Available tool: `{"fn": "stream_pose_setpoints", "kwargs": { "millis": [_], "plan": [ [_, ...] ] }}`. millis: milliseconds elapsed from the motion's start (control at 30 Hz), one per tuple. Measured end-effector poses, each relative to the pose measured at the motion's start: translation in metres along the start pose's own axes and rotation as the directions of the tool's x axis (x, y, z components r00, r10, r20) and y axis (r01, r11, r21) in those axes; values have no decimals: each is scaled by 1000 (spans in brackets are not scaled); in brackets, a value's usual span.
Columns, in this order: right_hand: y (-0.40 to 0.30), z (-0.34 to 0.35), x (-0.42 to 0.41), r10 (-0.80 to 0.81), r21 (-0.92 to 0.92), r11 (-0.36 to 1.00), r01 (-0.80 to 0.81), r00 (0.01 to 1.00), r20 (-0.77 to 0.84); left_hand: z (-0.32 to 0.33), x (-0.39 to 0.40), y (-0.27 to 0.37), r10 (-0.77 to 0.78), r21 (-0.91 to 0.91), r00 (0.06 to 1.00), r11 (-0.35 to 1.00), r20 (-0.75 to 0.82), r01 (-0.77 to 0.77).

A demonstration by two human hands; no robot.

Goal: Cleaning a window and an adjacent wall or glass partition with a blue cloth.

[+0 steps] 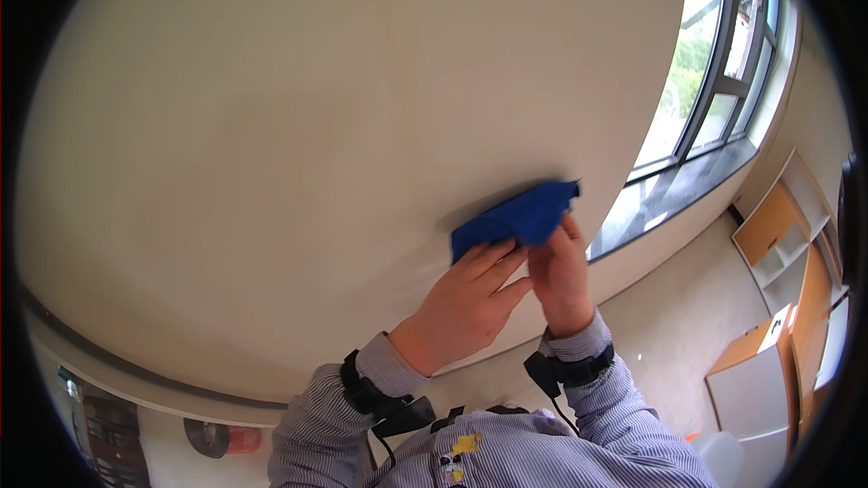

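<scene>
A folded blue cloth (519,215) is held up in front of a large, pale beige wall surface (285,149), casting a shadow on it. My right hand (561,278) grips the cloth near its right end, the fingers partly hidden behind it. Along the cloth's lower edge lie the fingers of my left hand (461,308), with the thumb pointing towards the right hand. How firmly the left fingers grip is hard to see. Both wrists carry black straps over striped sleeves.
To the right are dark-framed windows (712,81) above a glossy dark sill (678,193). Beyond the floor (678,305) stand a wood-and-white shelf unit (780,230) and a cabinet (749,390). A dark ledge strip (135,359) runs along the surface at lower left.
</scene>
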State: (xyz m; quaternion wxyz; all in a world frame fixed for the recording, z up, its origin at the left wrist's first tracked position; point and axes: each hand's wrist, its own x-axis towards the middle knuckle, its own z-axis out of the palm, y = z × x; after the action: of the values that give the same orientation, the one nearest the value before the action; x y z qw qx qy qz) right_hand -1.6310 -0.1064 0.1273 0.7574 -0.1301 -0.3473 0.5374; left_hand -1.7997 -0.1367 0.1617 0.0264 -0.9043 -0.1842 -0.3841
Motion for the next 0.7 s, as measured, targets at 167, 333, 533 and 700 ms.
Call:
{"fn": "stream_pose_setpoints", "kwargs": {
  "millis": [167, 333, 533, 700],
  "plan": [
    [-63, 28, 55, -452, -498, 703, 508, 860, 238, 3, 70, -6, 108, 207, 990, 974, -88, -88],
    [-107, 64, 104, -490, -611, -357, 706, 415, 767, -2, 116, -11, 116, 296, 982, 953, -147, -68],
    [-103, 139, 130, -415, -457, -510, 728, 257, 873, -57, 115, -17, 156, 418, 952, 908, -263, -33],
    [-70, 216, 119, -350, -328, -515, 792, 155, 924, -109, 78, -25, 137, 459, 914, 886, -381, 58]
  ]
}}
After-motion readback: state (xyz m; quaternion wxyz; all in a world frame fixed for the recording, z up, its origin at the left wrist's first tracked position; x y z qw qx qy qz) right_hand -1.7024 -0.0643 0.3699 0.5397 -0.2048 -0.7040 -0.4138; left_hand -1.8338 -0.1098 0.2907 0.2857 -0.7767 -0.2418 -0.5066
